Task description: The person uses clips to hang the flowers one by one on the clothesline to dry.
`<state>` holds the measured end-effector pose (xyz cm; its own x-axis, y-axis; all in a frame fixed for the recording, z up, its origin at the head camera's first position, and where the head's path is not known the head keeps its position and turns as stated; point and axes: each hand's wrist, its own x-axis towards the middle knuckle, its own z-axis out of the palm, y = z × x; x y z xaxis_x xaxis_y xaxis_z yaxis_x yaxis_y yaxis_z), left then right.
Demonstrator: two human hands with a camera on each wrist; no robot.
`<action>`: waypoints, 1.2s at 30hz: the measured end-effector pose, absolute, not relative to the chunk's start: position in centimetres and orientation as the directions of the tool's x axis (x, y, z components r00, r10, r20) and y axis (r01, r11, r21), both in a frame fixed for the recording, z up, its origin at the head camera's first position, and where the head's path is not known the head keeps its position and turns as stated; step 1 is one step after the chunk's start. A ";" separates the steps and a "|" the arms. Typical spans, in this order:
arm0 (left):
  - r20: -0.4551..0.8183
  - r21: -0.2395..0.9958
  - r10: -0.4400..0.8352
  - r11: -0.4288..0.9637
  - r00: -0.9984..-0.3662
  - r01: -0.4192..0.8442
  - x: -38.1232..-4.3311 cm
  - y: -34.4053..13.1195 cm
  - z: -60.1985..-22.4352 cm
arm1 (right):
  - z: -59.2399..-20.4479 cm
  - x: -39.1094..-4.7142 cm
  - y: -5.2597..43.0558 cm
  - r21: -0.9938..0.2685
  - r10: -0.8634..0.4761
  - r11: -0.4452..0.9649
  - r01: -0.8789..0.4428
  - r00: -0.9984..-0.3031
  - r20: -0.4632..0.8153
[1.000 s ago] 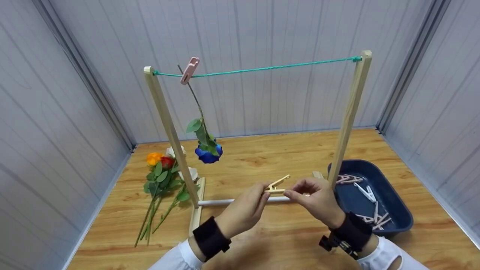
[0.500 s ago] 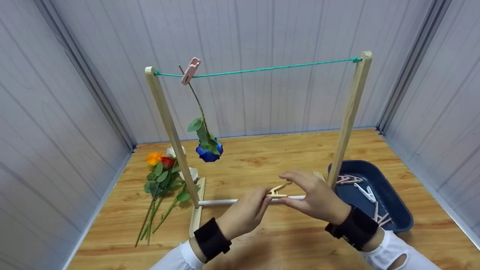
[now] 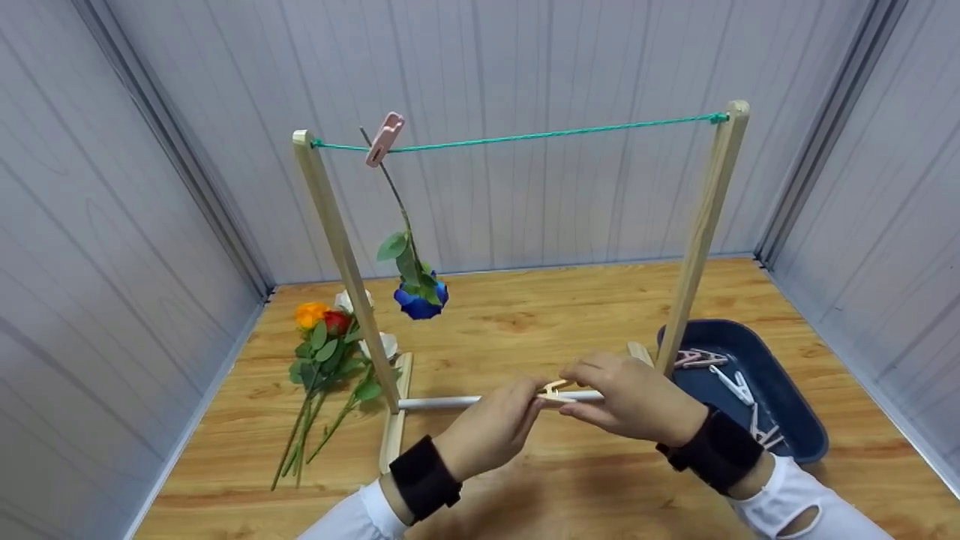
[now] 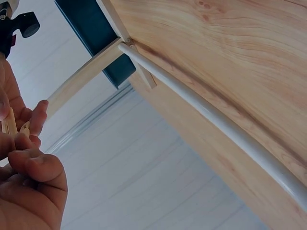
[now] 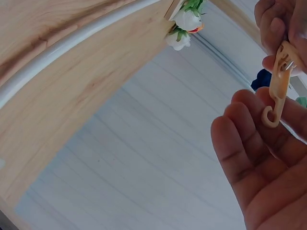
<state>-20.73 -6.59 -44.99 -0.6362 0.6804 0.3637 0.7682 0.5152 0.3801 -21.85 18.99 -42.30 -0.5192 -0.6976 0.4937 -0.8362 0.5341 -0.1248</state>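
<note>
A pale yellow clothespin (image 3: 553, 391) is held between both hands, in front of the white crossbar (image 3: 439, 403). My left hand (image 3: 491, 424) pinches it at one end. Thumb and fingers of my right hand (image 3: 634, 397) press its two legs from above and below. Its hooked tip shows against the fingers in the right wrist view, where the clothespin (image 5: 279, 88) is seen close up. Farther left, a blue rose (image 3: 420, 298) hangs head down from the green cord (image 3: 540, 134), its stem clipped there by a pink clothespin (image 3: 385, 139).
Wooden posts (image 3: 703, 232) carry the cord at both sides. Orange, red and white roses (image 3: 322, 341) lie on the table (image 3: 517, 315) to the left. At the right, a dark blue tray (image 3: 806, 412) holds several pink clothespins and a white clothespin (image 3: 733, 385).
My right hand has spread its thumb and fingers round the clothespin's legs, then drawn them together, bringing the legs closer. The left hand keeps its pinch and has barely moved.
</note>
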 end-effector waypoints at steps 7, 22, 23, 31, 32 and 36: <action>0.332 0.389 0.693 0.518 -0.640 0.762 -20.9 -6.6 -45.1 | -42.5 -21.9 18.9 -0.111 -0.733 0.501 -0.859 -0.489 0.473; 0.289 0.460 0.687 0.511 -0.666 0.726 -21.1 -7.0 -45.2 | -42.9 -21.7 18.6 -0.144 -0.747 0.439 -0.887 -0.449 0.490; 0.291 0.462 0.686 0.510 -0.667 0.725 -21.1 -7.1 -45.2 | -43.0 -21.8 18.5 -0.145 -0.746 0.432 -0.890 -0.443 0.497; 0.314 0.469 0.622 0.555 -0.717 0.687 -21.5 -8.1 -45.1 | -42.9 -21.9 18.9 -0.117 -0.722 0.430 -0.895 -0.418 0.552; 0.323 0.465 0.610 0.563 -0.723 0.683 -21.5 -8.4 -45.1 | -43.0 -21.9 18.9 -0.111 -0.719 0.430 -0.896 -0.415 0.557; 0.339 0.448 0.556 0.614 -0.759 0.650 -21.8 -9.5 -45.0 | -43.2 -22.1 19.1 -0.099 -0.712 0.428 -0.898 -0.403 0.576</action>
<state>-21.78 -9.49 -44.97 -0.7589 0.5564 0.3385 0.6499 0.6139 0.4481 -22.10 19.11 -43.16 -0.4026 -0.7117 0.5756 -0.8982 0.4283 -0.0987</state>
